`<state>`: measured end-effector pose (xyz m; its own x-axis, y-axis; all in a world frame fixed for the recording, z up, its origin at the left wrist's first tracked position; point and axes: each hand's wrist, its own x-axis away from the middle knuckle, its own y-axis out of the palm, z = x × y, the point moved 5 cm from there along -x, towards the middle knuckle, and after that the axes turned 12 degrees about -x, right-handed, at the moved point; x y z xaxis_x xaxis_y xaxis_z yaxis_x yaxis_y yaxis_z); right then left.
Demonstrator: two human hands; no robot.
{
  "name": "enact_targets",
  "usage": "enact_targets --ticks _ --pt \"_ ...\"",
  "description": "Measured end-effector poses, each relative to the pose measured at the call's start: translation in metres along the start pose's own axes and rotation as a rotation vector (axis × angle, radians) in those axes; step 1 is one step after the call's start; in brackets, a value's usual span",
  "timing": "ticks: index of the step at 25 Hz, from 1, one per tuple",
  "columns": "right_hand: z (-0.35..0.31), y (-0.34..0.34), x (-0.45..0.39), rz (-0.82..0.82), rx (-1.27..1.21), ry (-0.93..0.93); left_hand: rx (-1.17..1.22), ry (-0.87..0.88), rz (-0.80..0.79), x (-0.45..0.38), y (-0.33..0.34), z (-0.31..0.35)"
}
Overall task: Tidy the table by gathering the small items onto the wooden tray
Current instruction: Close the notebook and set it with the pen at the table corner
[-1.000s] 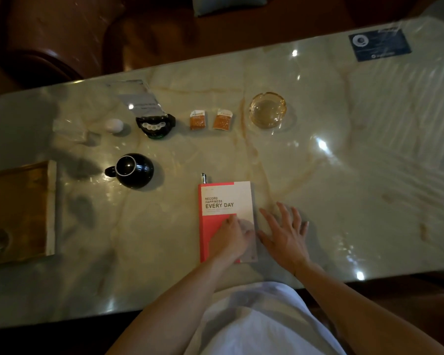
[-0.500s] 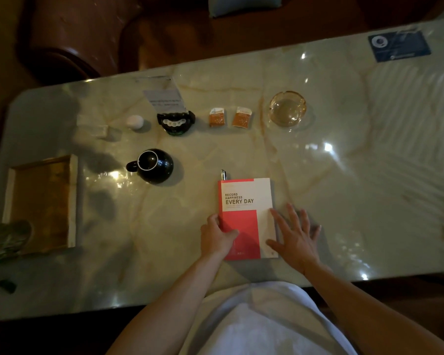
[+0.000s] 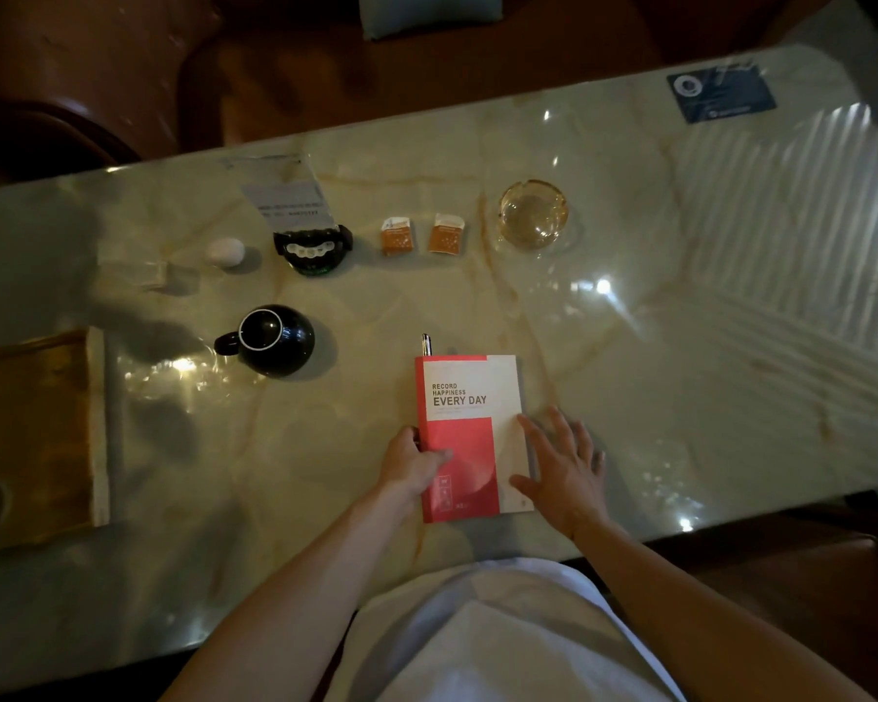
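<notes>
Left hand: your left hand (image 3: 410, 466) is at the left edge of the notebook (image 3: 470, 438); the fingers (image 3: 439, 454) are curled over the red cover and the thumb is at the spine side, so it grips the notebook's edge.
Right hand: your right hand (image 3: 566, 466) lies flat, the fingers (image 3: 561, 423) spread open; the thumb and first finger touch the right edge of the notebook, the other fingers rest on the worktop (image 3: 680, 321); it holds nothing.
Notebook: red and white cover, flat on the worktop near its front edge, between your two hands; the words "EVERY DAY" can be read.
Pen: the tip of a pen (image 3: 426, 343) shows just behind the top left corner of the notebook; the rest is hidden.
Tray: the wooden tray (image 3: 100, 428) is at the far left of the worktop, partly out of the picture, well apart from the notebook.
Mug: a black round mug (image 3: 275, 342) stands between the tray and the notebook, its handle to the left.
Back row: from left to right a white egg-shaped thing (image 3: 225, 252); a black holder (image 3: 313, 250) with a paper card (image 3: 290, 197) standing in it; two orange packets (image 3: 422, 235) side by side, not touching; a glass ashtray (image 3: 533, 213).
Far corner: a dark blue card (image 3: 721, 93) lies on the right back corner of the worktop.
Your body: a white cloth (image 3: 498, 635) covers you below the front edge of the worktop.
</notes>
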<state>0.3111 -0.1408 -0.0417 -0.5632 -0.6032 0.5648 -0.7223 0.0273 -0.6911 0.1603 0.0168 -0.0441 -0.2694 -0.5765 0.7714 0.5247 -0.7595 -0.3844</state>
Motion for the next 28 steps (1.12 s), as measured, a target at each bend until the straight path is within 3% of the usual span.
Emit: enact_targets --ticks 6,10,12,22,28 --pt "-0.005 0.001 0.014 0.082 -0.169 0.019 0.058 0.148 -0.090 0.012 -0.009 -0.001" --pt "-0.014 -0.001 0.022 0.013 -0.782 0.085 0.156 0.221 -0.176 0.028 -0.017 -0.009" --pt "-0.016 -0.004 0.028 -0.024 -0.914 0.106 0.198 0.263 -0.237 0.038 -0.020 -0.012" --pt "-0.021 -0.042 0.051 -0.094 -1.003 -0.034 0.182 0.350 -0.330 0.064 -0.026 0.003" --pt "-0.005 -0.080 0.046 -0.123 -1.006 -0.087 0.182 0.372 -0.259 0.077 -0.010 0.025"
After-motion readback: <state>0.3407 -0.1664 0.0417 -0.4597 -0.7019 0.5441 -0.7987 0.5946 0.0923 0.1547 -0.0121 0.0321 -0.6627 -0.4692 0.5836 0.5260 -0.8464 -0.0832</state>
